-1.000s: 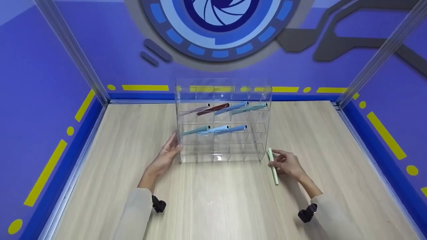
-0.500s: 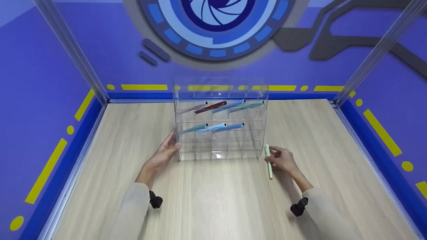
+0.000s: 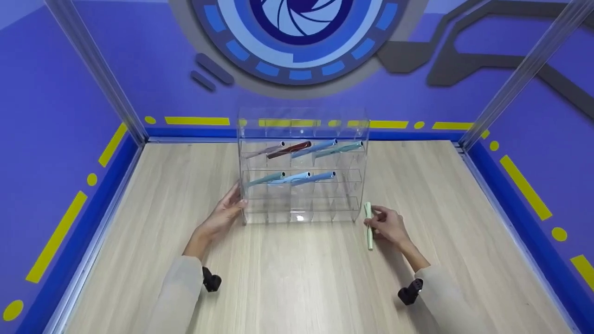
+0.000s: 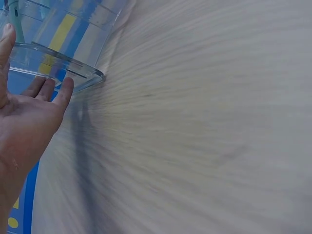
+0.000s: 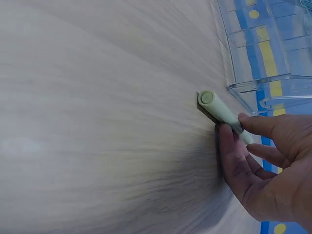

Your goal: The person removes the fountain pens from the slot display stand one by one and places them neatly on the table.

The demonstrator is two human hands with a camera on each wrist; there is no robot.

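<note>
A clear acrylic rack [image 3: 301,215] with rows of compartments stands upright on the table. In its upper row lie a greyish-purple pen [image 3: 267,150], a dark red pen [image 3: 288,150], a blue pen [image 3: 315,148] and a teal pen [image 3: 339,149]. A row below holds a green pen [image 3: 265,179], a light blue pen [image 3: 290,178] and another blue pen [image 3: 314,178]. My left hand [image 3: 220,218] rests against the rack's left side, fingers extended. Beside the lower right corner, my right hand [image 3: 389,226] pinches a pale green pen [image 5: 222,109] between thumb and fingers, apart from the rack.
The wooden table [image 3: 297,278] runs back to a blue printed wall [image 3: 185,99]. Metal posts [image 3: 97,69] stand at the back corners. Yellow-marked side panels border the table. A black wrist camera [image 3: 410,292] sits at each sleeve.
My right hand has shifted slightly left with the pale green pen, which now points more straight away from me. The left hand stays at the rack's side. The head view has shifted a little.
</note>
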